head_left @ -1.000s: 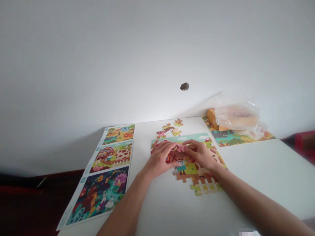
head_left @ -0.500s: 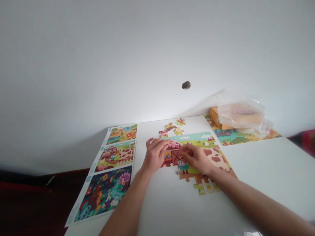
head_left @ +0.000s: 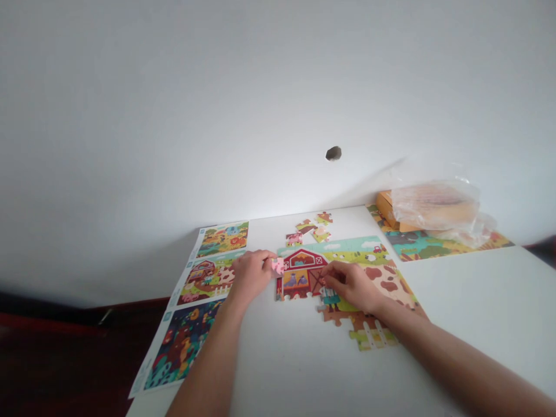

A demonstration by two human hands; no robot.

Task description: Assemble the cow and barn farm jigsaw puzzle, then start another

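A partly assembled farm jigsaw (head_left: pixel 347 272) with a red barn lies on the white table (head_left: pixel 456 313). My left hand (head_left: pixel 249 277) is closed in a pinch on a pink puzzle piece (head_left: pixel 278 266), held just left of the barn at the puzzle's left edge. My right hand (head_left: pixel 354 285) rests on the puzzle to the right of the barn, fingers curled with the tips pressing on the pieces. Several loose pieces (head_left: pixel 310 227) lie beyond the puzzle's far edge.
A long reference sheet (head_left: pixel 191 313) with three pictures lies at the table's left edge. At the far right a clear plastic bag (head_left: pixel 436 205) sits on an orange box over another colourful picture (head_left: pixel 434 246). The wall behind has a small dark hole (head_left: pixel 333 153).
My left hand has drawn left off the barn, carrying the pink piece to the puzzle's left edge. The barn is uncovered. My right hand stayed on the puzzle.
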